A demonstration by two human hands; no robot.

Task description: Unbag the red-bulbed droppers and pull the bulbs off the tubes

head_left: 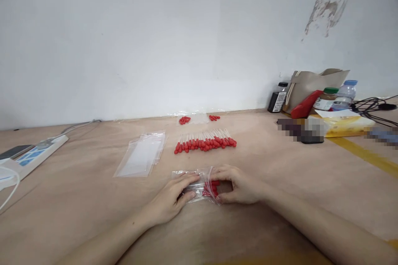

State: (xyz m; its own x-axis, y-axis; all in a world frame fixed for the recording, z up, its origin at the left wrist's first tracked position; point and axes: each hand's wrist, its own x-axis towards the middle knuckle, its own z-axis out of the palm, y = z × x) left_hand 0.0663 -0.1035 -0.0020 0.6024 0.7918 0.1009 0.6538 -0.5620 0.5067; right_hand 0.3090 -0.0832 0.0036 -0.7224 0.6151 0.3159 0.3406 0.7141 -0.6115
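Observation:
In front of me lies a clear zip bag [199, 190] with red-headed, thin clear-stemmed sticks [209, 189] inside it, their heads toward the bag's right end. My left hand [174, 196] presses and holds the bag's left part, thumb below and fingers above. My right hand [236, 184] curves around the bag's right end, fingers at its upper edge and thumb at its lower edge by the red heads. Just beyond is a row of loose red-headed sticks [205, 144], stems pointing to the wall. A stack of flat clear zip bags [139, 157] rests on the left.
Filled bags with red heads [184, 120] lie by the wall. At left are a power strip [43, 157] and a phone [15, 151]. On the right stand a dark bottle [277, 98], a grey bag [314, 85], a green-lidded jar [325, 98] and a yellow packet [348, 126].

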